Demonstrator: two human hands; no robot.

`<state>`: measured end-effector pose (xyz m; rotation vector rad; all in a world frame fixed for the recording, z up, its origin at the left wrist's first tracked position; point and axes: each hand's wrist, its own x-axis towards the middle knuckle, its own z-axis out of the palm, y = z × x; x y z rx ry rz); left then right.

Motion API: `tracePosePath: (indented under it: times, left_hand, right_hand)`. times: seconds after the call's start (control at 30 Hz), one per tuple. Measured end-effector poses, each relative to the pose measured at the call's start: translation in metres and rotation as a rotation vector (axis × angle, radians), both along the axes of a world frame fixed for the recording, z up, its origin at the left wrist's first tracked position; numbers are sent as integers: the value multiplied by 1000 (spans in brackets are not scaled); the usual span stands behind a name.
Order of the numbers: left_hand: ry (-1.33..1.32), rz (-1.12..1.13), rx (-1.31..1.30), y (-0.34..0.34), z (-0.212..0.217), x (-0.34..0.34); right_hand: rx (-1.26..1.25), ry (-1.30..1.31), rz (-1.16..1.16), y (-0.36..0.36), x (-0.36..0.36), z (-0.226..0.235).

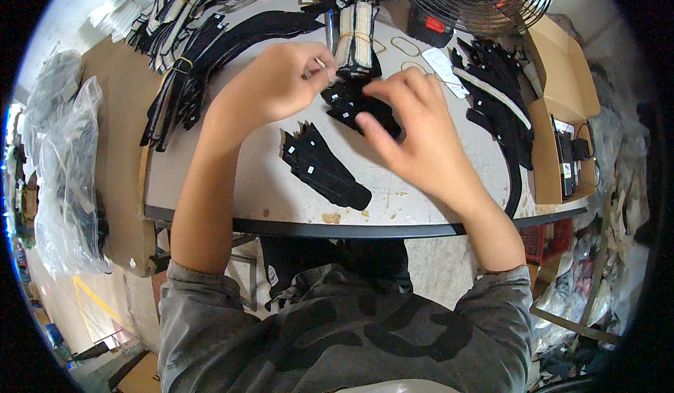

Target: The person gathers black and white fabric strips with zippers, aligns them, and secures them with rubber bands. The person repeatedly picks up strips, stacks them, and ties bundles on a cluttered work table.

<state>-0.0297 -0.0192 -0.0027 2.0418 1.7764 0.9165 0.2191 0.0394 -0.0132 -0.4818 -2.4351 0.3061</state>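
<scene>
My left hand is raised over the table with its fingers pinched. A small pale thing shows at the fingertips, too small to name. To its right, my right hand has thumb and fingers apart over a pile of black fabric strips with small white tags. Whether it touches them I cannot tell. Just beyond lies a bundle of black and cream strips, tied with a rubber band. Nearer me rests another stack of black strips, also tagged.
Long strip bundles cover the table's far left. Loose rubber bands lie near a white slip and a wire fan guard. At right are more dark strips and an open cardboard box. Plastic bags hang at left.
</scene>
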Motion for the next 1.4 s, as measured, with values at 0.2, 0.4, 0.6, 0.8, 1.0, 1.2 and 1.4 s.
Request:
tracePosePath:
  times: [0.2, 0.4, 0.6, 0.8, 1.0, 1.2, 1.4]
  left_hand:
    - [-53, 130, 82, 0, 9, 5]
    - [-80, 110, 104, 1, 8, 4]
    - [-480, 40, 138, 7, 2, 4]
    - [-997, -278, -134, 6, 7, 27]
    - [-1117, -215, -169, 4, -6, 73]
    - [-1296, -210, -152, 10, -4, 66]
    - [-1203, -239, -128, 7, 3, 58]
  right_hand:
    - [106, -244, 138, -50, -3, -3]
    - [-117, -242, 324, -61, -3, -15]
    - [-366, 38, 269, -35, -5, -6]
    - [-511, 477, -106, 4, -1, 4]
    - [-196, 302, -96, 0, -4, 2]
    - [-264, 339, 4, 1, 1, 8]
    - [-511, 369, 53, 7, 4, 7]
